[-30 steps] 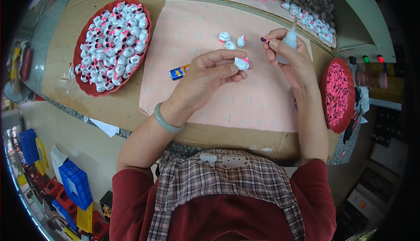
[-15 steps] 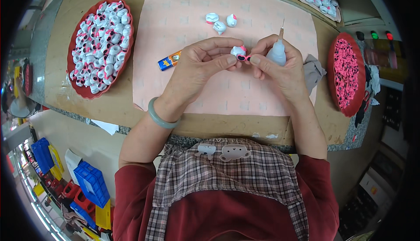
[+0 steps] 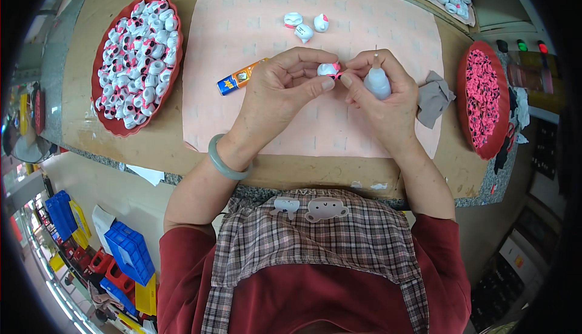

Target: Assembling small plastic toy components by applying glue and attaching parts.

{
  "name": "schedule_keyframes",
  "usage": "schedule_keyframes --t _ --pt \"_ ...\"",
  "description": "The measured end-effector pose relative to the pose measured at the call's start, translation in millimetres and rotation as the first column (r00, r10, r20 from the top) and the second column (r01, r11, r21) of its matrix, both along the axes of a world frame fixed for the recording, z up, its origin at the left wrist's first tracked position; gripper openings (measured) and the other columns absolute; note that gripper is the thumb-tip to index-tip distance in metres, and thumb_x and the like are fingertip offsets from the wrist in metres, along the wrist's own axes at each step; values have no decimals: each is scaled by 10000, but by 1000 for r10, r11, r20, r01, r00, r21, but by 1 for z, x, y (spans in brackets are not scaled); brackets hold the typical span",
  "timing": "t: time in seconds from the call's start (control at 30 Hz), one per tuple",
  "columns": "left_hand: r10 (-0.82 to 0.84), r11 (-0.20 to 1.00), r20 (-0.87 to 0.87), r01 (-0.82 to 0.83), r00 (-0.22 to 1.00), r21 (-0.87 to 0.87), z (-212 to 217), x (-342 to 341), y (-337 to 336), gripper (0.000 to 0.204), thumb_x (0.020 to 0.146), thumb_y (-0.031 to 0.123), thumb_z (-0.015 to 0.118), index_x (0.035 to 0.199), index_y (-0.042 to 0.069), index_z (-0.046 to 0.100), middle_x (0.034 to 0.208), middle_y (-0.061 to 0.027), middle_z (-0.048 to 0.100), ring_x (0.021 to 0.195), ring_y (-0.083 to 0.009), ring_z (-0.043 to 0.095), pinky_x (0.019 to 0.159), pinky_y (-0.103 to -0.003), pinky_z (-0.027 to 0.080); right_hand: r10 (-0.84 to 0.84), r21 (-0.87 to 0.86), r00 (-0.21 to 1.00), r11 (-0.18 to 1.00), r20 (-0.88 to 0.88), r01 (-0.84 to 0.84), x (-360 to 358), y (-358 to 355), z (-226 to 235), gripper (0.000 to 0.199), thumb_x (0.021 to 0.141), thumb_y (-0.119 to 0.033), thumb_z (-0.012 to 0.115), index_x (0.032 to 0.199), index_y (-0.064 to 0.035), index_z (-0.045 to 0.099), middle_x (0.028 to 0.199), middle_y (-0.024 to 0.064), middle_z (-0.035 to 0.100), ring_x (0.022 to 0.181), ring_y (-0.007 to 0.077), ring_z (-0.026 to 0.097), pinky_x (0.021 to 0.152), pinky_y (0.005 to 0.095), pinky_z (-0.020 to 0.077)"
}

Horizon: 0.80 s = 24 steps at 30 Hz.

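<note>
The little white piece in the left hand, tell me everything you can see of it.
The white piece is a small rounded figure, glossy like plastic, with a pink bit on its right side. The left hand pinches it between thumb and fingers above the pink mat, so its lower half is hidden. The right hand's fingertips meet it at the pink part, while that hand also holds a small pale bottle, nozzle up. Finer markings are too small to tell.
</note>
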State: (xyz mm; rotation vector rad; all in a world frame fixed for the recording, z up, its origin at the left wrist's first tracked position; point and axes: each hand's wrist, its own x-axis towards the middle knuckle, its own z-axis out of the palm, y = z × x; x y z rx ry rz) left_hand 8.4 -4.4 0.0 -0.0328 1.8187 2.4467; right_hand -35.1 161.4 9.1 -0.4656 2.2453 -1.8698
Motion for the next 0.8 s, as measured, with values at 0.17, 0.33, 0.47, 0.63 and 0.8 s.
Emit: schedule_keyframes --t 0.17,0.33,0.47,0.63,0.8 --pt "20 999 -26 -20 999 -35 -1 -1 2 283 846 4 594 1126 -25 564 1009 -99 641 913 -123 611 824 -234 505 -4 35 996 999 -89 7 2 -1 -5 166 780 1 665 897 -7 548 806 61 647 599 71 578 535 206 471" --pt "28 999 -35 -30 999 -42 -2 0 5 294 856 -4 580 1147 -37 552 1070 -115 616 958 -143 589 837 -248 486 24 94 992 996 -120 -12 -1 2 -7 181 766 -13 678 895 -19 551 804 61 651 638 106 616 581 224 491" --pt "28 994 -49 -33 998 -105 -7 0 5 259 852 2 582 1110 -20 584 998 -89 649 917 -128 617 796 -231 511 44 96 967 995 -251 -21 -5 3 -14 197 750 -25 691 896 -31 559 800 58 649 712 145 646 646 244 505" --pt "40 980 -121 -62 992 -188 -11 1 6 252 853 -5 573 1103 -18 594 991 -85 654 891 -133 629 784 -230 512 20 108 976 994 -216 3 -3 4 -16 201 744 -38 696 894 -41 562 809 56 653 781 166 659 693 260 509" --pt "19 949 -181 -75 983 -306 -12 1 6 255 849 -13 571 1102 -23 594 983 -91 658 869 -135 636 777 -230 512 96 114 966 991 -239 -71 -9 8 -16 228 765 4 682 961 -8 566 825 44 642 697 76 592 619 210 490"
